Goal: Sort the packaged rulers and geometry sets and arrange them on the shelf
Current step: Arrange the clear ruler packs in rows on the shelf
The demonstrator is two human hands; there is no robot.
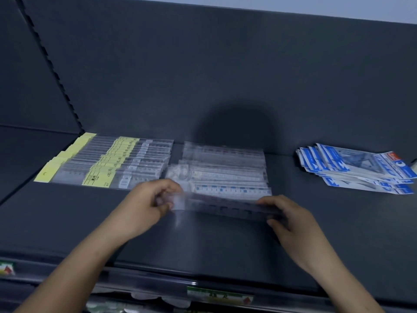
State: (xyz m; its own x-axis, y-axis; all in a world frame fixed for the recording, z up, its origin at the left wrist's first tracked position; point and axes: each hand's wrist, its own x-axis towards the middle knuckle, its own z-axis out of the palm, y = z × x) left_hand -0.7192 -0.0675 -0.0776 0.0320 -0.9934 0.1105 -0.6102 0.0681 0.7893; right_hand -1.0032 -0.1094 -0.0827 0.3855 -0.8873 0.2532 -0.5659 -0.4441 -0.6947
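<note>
A clear-packaged ruler [225, 207] is held level just above the dark shelf [203, 245], in front of a row of similar clear-packaged rulers [225, 168]. My left hand [149, 204] pinches its left end at the white tab. My right hand [291, 218] grips its right end. To the left lies a fanned row of yellow-labelled rulers [106, 163]. At the far right sits a pile of blue-and-white geometry sets [356, 168].
The shelf's dark back panel [203, 75] rises behind the rows, with a slotted upright [49, 64] at the left. The front price rail [158, 283] carries labels, one of them green [218, 295]. More goods show dimly below the rail.
</note>
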